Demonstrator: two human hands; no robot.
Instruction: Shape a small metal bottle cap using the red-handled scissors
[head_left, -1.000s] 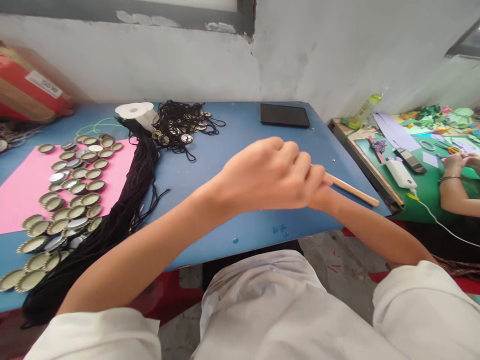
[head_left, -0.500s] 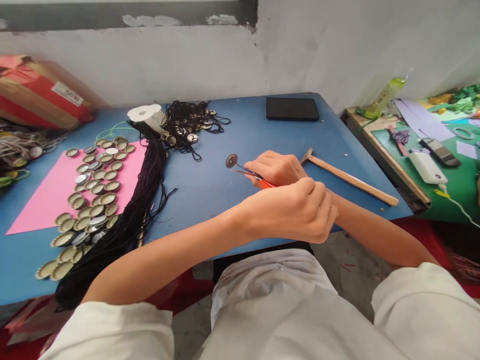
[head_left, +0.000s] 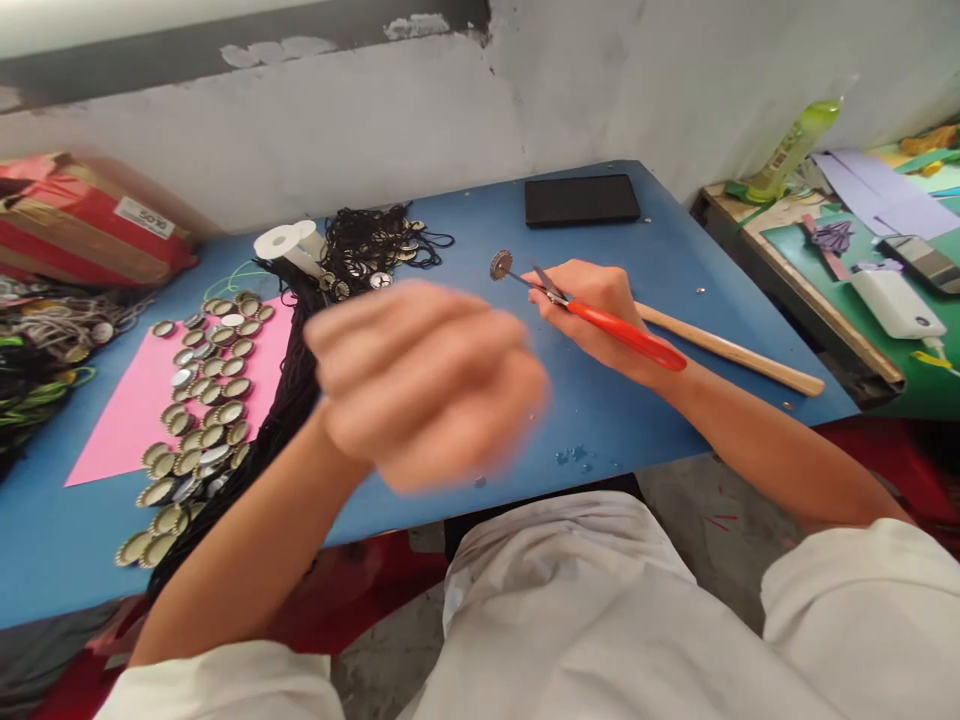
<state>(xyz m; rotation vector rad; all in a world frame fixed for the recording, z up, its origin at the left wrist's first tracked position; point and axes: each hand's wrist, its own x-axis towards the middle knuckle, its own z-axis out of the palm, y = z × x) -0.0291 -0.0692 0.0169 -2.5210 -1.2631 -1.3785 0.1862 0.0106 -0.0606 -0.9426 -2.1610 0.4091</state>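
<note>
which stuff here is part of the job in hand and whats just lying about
Likely part of the job:
- red-handled scissors, held in the right hand
- round disc at the scissors' tip
- probably the bottle caps and black cords

Probably just lying about:
- flat black slab near the wall
- yellow-green bottle
- red box

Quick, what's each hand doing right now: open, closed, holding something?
Left hand: closed in a blurred fist; whether anything is inside cannot be told.
Right hand: closed, holding red-handled scissors.
</note>
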